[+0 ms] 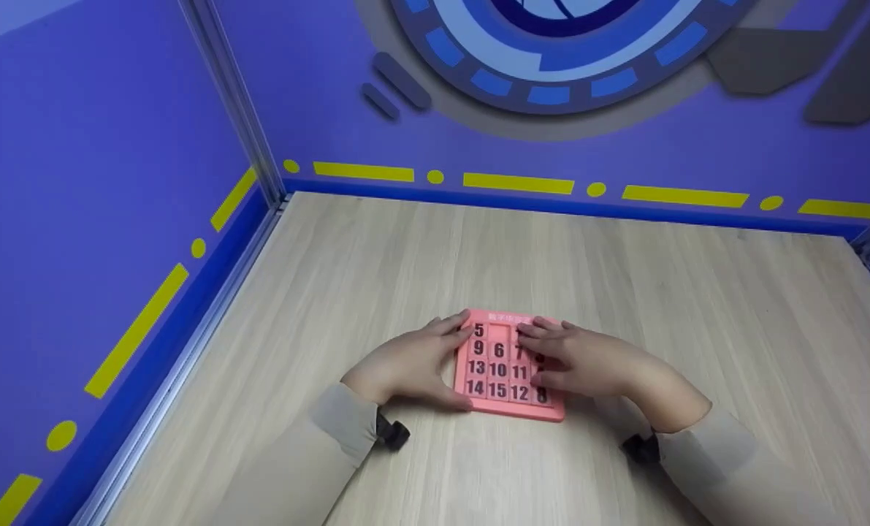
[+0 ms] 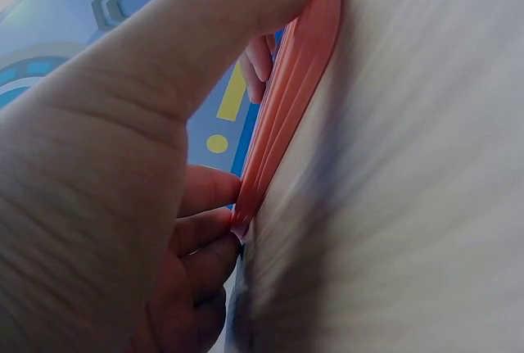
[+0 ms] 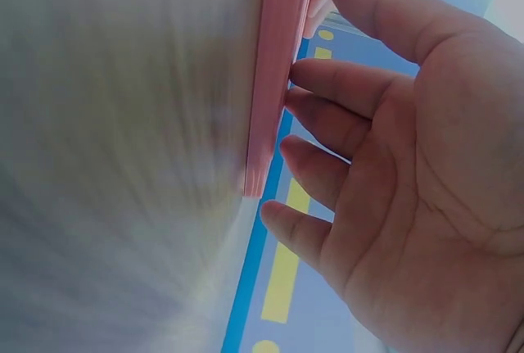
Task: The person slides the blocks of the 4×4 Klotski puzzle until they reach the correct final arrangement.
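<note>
A pink sliding number puzzle (image 1: 508, 411) lies flat on the wooden table. My left hand (image 1: 416, 364) holds it by the left side, thumb at the near left corner and fingers at the far left one. In the left wrist view, the thumb and fingers (image 2: 211, 189) span the puzzle's edge (image 2: 286, 99). My right hand (image 1: 595, 358) reaches over the right part, its fingertips on the tiles. The right wrist view shows those fingers (image 3: 327, 124) lightly bent, gripping nothing. A gap shows in the top row beside the 5 tile (image 1: 478, 331). Some right-hand tiles are hidden under the fingers.
The wooden table (image 1: 376, 256) extends around the puzzle. Blue printed panels (image 1: 113, 183) with yellow dashes stand along its left and far sides, joined by a metal post (image 1: 234, 88). Dark straps (image 1: 392, 432) sit at both wrists.
</note>
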`<state>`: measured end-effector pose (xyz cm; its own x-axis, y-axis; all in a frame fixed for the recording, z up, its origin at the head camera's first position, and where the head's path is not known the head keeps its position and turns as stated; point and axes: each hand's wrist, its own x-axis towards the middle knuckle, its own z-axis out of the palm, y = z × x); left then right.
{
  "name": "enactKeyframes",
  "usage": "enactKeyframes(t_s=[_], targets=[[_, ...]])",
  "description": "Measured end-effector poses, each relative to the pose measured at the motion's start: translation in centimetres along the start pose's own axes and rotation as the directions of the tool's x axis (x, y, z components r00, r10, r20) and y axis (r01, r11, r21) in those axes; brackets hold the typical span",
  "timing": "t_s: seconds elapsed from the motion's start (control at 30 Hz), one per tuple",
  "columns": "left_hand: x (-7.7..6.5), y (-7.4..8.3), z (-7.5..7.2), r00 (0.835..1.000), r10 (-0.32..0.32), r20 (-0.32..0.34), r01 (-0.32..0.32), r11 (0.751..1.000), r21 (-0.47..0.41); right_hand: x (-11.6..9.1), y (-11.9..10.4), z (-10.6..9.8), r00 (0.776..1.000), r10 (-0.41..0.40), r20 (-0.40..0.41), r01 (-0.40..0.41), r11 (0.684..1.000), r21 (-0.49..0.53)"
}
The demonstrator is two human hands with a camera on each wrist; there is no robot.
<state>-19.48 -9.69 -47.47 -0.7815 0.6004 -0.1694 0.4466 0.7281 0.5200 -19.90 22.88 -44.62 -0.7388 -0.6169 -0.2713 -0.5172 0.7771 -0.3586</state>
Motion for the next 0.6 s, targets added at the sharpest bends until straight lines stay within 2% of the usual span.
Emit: enactKeyframes(t_s=[0.6], targets=[[0.2, -0.1, 0.1, 1.0, 0.003, 0.009, -0.003, 1.0, -0.002, 1.5, -1.8, 0.1, 1.0, -0.03, 0.007, 0.03, 0.999, -0.027]])
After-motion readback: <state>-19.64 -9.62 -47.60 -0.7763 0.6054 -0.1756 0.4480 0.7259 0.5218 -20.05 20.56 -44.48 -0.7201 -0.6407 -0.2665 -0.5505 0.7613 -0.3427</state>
